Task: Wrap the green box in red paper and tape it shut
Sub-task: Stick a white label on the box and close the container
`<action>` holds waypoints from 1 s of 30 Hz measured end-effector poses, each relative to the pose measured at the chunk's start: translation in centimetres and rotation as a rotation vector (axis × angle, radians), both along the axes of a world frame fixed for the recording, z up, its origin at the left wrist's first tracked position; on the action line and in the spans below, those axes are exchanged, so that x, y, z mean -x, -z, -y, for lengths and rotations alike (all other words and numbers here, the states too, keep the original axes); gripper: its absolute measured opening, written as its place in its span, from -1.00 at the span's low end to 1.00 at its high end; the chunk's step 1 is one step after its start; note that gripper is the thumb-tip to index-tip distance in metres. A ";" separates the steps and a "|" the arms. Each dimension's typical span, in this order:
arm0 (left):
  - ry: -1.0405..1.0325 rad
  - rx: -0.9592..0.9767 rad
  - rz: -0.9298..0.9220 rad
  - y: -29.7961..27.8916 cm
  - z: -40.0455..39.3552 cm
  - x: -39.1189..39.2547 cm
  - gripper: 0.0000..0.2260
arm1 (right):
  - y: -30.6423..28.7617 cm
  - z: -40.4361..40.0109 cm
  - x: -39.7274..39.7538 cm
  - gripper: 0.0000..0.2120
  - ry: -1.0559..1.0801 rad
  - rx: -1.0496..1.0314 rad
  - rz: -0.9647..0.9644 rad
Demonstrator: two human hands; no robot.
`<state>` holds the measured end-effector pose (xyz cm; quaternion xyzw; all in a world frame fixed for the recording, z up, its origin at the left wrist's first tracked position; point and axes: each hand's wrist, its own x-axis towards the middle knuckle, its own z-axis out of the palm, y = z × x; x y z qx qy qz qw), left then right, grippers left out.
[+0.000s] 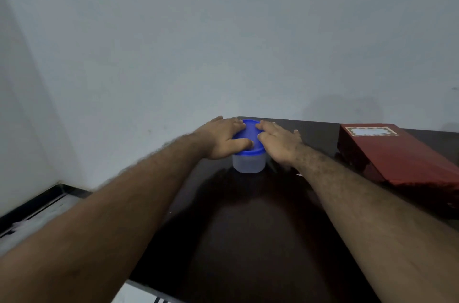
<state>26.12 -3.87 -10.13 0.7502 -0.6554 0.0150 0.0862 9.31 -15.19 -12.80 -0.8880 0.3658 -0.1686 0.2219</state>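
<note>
A box wrapped in red paper [400, 156] lies at the right side of the dark table [248, 228], with a white label on its far end. No green surface of the box shows. At the table's far edge stands a small clear plastic tub [248, 165] with a blue lid [249, 132]. My left hand [223, 138] lies on the lid's left side, fingers flat, thumb across the lid's front. My right hand [278, 142] lies on the lid's right side, fingers flat. No tape is in view.
A pale wall rises right behind the table. To the left the table ends, and a light floor [37, 223] with a dark skirting strip lies below. The near middle of the table shows only dark glossy surface.
</note>
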 end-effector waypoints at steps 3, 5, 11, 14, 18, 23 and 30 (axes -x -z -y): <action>-0.008 -0.013 -0.097 1.1 -0.2 0.4 -0.19 | -0.2 -0.4 0.1 -0.47 -0.003 -0.050 0.015; -0.029 -0.007 -0.219 1.8 -0.3 0.4 -0.24 | 0.1 -0.6 0.1 -0.47 -0.003 -0.080 0.034; -0.025 -0.045 -0.322 0.9 0.2 0.1 -0.25 | 0.3 -0.9 0.0 -0.47 0.014 -0.081 0.059; -0.023 -0.092 -0.199 -0.4 1.3 -0.6 -0.15 | 0.3 -0.8 0.1 -0.46 0.014 -0.029 0.013; -0.009 -0.069 -0.105 -0.5 2.2 -0.7 -0.11 | 0.3 -0.8 -0.1 -0.46 0.019 -0.032 0.019; 0.026 -0.064 -0.165 -0.1 2.4 -0.8 -0.20 | 0.4 -0.8 -0.2 -0.46 0.019 -0.062 0.027; -0.059 0.292 -0.455 3.3 1.2 -1.6 -0.44 | 1.4 -1.9 -0.2 -0.46 0.136 -0.119 0.328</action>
